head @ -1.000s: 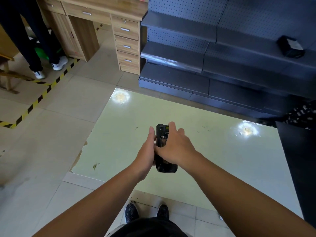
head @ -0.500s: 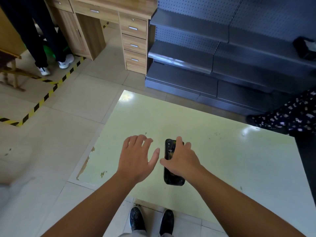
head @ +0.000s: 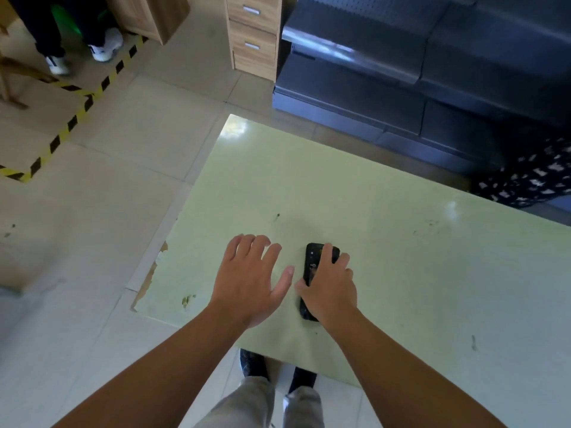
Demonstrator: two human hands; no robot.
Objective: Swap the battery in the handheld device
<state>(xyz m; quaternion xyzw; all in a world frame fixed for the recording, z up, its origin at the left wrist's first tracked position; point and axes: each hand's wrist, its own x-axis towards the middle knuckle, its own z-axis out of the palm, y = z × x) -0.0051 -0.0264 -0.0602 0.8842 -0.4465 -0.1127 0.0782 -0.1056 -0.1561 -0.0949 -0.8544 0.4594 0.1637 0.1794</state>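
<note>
Vs 1 s ago: both hands were wrapped round the device, now only the right hand (head: pixel 330 288) has it. Left hand (head: pixel 251 279) has come off and hangs just left of it, fingers spread, palm down, holding nothing; much the same as half a second ago. Camera has tipped further down, so the drawers (head: pixel 253 35) and dark shelves (head: pixel 417 72) sit higher in view.

Device (head: pixel 312 267): black, long axis pointing away from the person, at the near-middle of the pale green table (head: pixel 432 273). Right hand clasps it from the right, fingers over the top, thumb on its left edge. Can't tell if it rests on the table or is lifted.
</note>
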